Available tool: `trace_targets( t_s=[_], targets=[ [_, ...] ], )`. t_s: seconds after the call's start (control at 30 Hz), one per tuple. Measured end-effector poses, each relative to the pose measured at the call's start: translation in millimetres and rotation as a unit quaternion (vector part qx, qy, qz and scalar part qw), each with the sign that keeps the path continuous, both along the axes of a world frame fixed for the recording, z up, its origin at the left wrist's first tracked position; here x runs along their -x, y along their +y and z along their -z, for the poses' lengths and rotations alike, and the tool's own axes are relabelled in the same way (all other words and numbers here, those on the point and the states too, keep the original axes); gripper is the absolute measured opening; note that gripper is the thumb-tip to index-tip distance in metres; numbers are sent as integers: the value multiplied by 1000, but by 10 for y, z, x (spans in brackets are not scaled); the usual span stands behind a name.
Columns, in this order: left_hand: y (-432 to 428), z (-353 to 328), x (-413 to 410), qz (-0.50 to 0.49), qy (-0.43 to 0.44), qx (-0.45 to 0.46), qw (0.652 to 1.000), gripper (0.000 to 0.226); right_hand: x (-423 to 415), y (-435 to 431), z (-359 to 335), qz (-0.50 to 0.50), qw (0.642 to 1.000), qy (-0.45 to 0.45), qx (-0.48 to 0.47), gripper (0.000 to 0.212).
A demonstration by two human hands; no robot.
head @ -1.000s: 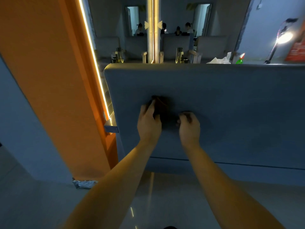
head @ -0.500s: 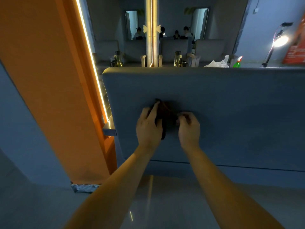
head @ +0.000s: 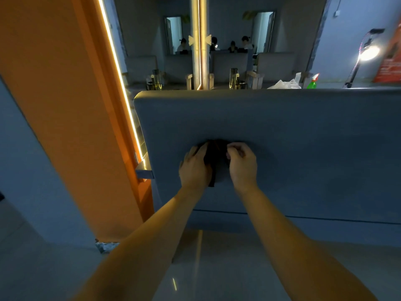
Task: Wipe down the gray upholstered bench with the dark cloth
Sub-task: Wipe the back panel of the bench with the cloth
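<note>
Two bare forearms reach forward over the glossy floor toward the gray upholstered bench, whose padded upright face fills the middle of the view. Both hands meet on that face, left of its centre, with the dark cloth bunched between them and lying against the upholstery. The left hand lies flat on the cloth's left part, its fingers fairly straight and close together, pressing the fabric to the bench; a strip of cloth hangs down beside its wrist. The right hand is touching the cloth's right edge, its fingers curled tight and pinching the fabric near the top. To the left of the bench an orange pillar slants upward, edged by a lit light strip, with a bit of crumpled debris at its foot. Past the top rim of the bench stand a white plastic bag and, just beside it, a green spray bottle. Farther right a bright lamp shines on a stand. A shiny metal column rises in the middle distance, and seated people show small and dim at the far end of the room.
</note>
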State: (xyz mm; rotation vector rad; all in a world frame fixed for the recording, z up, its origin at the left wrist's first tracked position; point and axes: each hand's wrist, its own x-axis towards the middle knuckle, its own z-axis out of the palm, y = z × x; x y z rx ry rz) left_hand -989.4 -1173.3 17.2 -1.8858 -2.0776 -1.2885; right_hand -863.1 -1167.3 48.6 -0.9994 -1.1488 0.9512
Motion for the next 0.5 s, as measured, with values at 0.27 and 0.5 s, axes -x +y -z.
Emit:
trace_targets(
  t_s=[0.27,0.5],
  targets=[
    [21,0,-111,-10,-119,-74,990,52,-46,9,-19,0,1000,-16,-5,14],
    [139,-33,-334,49,-247,-42,967,51,-115,134,15,-28,1000,-1,-3,15]
  ],
)
